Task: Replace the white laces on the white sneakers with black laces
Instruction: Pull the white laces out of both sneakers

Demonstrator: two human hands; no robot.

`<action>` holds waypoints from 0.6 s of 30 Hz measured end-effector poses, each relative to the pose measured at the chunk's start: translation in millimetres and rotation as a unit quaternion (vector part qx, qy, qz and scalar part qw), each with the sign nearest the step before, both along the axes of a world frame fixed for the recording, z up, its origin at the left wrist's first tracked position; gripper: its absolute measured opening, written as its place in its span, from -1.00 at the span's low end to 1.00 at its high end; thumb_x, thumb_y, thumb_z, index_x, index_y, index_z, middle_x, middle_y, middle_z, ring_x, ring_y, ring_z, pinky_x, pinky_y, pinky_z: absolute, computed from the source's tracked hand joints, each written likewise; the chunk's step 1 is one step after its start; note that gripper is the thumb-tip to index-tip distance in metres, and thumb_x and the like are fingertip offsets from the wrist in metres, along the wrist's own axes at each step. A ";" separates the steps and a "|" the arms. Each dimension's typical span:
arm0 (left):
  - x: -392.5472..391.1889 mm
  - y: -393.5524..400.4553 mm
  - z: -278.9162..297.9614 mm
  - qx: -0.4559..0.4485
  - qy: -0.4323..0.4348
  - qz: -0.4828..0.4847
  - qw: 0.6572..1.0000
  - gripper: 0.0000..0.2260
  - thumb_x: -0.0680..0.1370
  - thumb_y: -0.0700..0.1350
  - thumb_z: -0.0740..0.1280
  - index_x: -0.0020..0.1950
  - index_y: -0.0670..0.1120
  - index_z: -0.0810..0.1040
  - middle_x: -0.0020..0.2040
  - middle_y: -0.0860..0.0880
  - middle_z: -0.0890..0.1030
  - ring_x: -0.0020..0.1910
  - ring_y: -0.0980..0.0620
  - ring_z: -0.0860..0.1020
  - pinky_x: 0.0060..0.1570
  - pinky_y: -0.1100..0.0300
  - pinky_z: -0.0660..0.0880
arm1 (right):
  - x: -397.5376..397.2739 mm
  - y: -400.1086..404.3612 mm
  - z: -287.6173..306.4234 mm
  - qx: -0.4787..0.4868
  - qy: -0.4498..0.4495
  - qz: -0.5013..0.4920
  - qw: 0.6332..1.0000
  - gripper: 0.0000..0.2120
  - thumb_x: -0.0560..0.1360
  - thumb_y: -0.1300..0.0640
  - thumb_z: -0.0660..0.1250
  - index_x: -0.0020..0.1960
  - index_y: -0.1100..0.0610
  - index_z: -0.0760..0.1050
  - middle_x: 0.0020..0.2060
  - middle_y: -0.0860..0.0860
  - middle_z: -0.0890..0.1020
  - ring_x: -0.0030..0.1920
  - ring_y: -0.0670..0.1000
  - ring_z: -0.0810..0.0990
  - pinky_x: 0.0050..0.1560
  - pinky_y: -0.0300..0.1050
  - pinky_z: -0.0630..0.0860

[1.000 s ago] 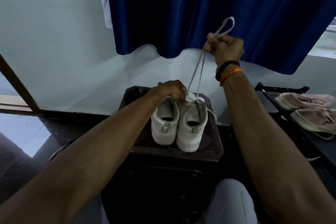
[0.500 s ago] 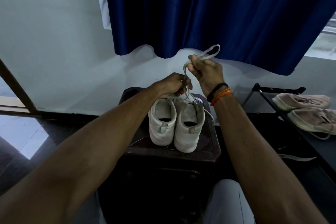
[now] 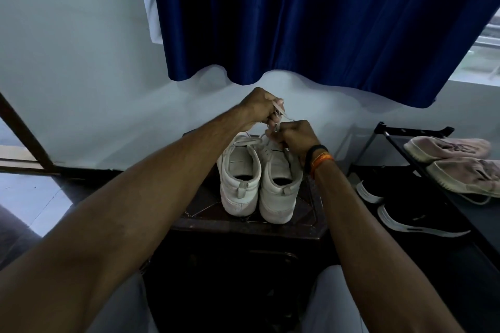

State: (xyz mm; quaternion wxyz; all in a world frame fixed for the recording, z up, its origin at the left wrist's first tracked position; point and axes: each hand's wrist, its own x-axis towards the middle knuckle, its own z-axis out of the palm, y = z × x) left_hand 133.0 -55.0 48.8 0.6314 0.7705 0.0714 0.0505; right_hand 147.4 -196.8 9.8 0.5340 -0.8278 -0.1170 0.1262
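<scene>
I am partway through the unlacing step — my left hand [image 3: 259, 107] is curled tight round a bunch of the white lace [image 3: 280, 113], lifted above the toes, and my right hand [image 3: 293, 134] pinches the same lace just below it, close over the front of the right sneaker [image 3: 278, 184]. Both white sneakers stand side by side, heels toward me, on the dark stool [image 3: 305, 213] in front of my knees; the left sneaker [image 3: 239, 173] shows a loop of lace lying loose across its tongue, so I judge neither shoe is fully stripped. The uppers look scuffed and greyish, soft at the collar, each with a small pull tab at the heel. Next, I reckon, the lace must be drawn clear of the remaining eyelets, which calls for a steady pull along the line of the holes while something keeps the shoe from tipping — it is light and stands near the stool's edge. No black lace shows anywhere I can see. To my right a rack [image 3: 405, 138] holds a pinkish pair [image 3: 457, 162], with dark shoes [image 3: 416, 222] below.
</scene>
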 end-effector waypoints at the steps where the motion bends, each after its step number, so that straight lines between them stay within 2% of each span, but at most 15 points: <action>1: -0.3 -1.3 0.9 0.004 -0.002 -0.005 1.000 -0.81 0.66 -0.27 0.25 -0.08 -0.28 0.59 -0.15 -0.27 0.58 -0.36 -0.01 0.51 -0.33 0.15 0.55 | -1.7 0.4 0.0 -0.024 -0.030 -0.005 0.999 -0.84 0.41 0.03 0.56 -0.17 0.13 0.73 -0.39 -0.04 0.60 -0.31 -0.02 0.51 -0.19 -0.15 0.45; 3: -1.5 -4.7 5.2 0.006 -0.012 -0.016 1.000 -0.79 0.67 -0.24 0.25 -0.09 -0.30 0.59 -0.22 -0.21 0.59 -0.38 0.01 0.50 -0.34 0.17 0.54 | -3.7 2.8 -1.6 -0.078 -0.076 -0.020 0.994 -0.76 0.47 -0.06 0.51 -0.16 0.14 0.72 -0.34 0.01 0.64 -0.30 -0.04 0.53 -0.17 -0.18 0.43; 6: 0.8 -8.8 14.6 0.005 -0.036 -0.014 0.999 -0.78 0.67 -0.21 0.27 -0.10 -0.27 0.60 -0.29 -0.10 0.61 -0.39 0.03 0.53 -0.34 0.20 0.58 | -2.4 6.6 -4.7 -0.133 -0.126 -0.048 0.982 -0.74 0.50 -0.07 0.47 -0.11 0.15 0.72 -0.22 0.11 0.70 -0.19 0.07 0.62 -0.05 -0.07 0.54; 9: -0.3 -5.5 15.9 -0.011 -0.029 -0.020 0.999 -0.95 0.61 -0.32 0.32 -0.01 -0.29 0.56 -0.20 -0.17 0.63 -0.34 0.01 0.58 -0.26 0.18 0.62 | -1.5 7.3 -1.3 -0.150 -0.139 -0.058 0.977 -0.75 0.48 -0.06 0.49 -0.09 0.14 0.72 -0.18 0.14 0.70 -0.12 0.13 0.65 0.01 -0.02 0.59; 11: -6.4 -0.8 14.0 0.037 0.008 -0.046 0.998 -0.86 0.53 -0.41 0.35 0.00 -0.22 0.50 -0.15 -0.19 0.57 -0.27 -0.01 0.55 -0.22 0.20 0.59 | 1.2 3.2 -0.9 -0.132 -0.127 -0.072 0.981 -0.77 0.48 -0.05 0.49 -0.13 0.13 0.73 -0.22 0.12 0.71 -0.12 0.13 0.67 0.00 -0.03 0.61; 13: -14.2 2.4 9.0 0.132 0.069 -0.072 0.986 -0.73 0.46 -0.40 0.41 -0.11 -0.07 0.43 -0.16 -0.12 0.45 -0.19 -0.01 0.45 -0.22 0.19 0.47 | 1.2 -1.2 1.3 -0.106 -0.117 -0.094 0.983 -0.82 0.49 -0.01 0.47 -0.15 0.09 0.73 -0.28 0.08 0.70 -0.14 0.10 0.69 0.02 -0.01 0.63; 15: -16.9 6.4 -1.4 0.173 0.120 -0.081 0.974 -0.66 0.43 -0.33 0.49 -0.15 0.00 0.37 -0.17 -0.07 0.42 -0.14 0.00 0.42 -0.16 0.15 0.42 | 0.8 -3.0 3.1 -0.059 -0.104 -0.120 0.985 -0.87 0.49 0.03 0.49 -0.15 0.07 0.73 -0.34 0.00 0.69 -0.18 0.02 0.69 0.00 -0.08 0.65; 18: -13.6 5.8 -19.5 0.223 0.135 -0.080 0.962 -0.61 0.39 -0.15 0.57 0.09 -0.07 0.44 0.00 -0.03 0.57 -0.03 0.06 0.55 -0.02 0.15 0.55 | -2.3 0.1 13.6 0.029 -0.084 -0.133 0.987 -0.91 0.51 0.16 0.47 -0.13 0.12 0.74 -0.37 -0.02 0.68 -0.35 -0.09 0.67 -0.18 -0.23 0.62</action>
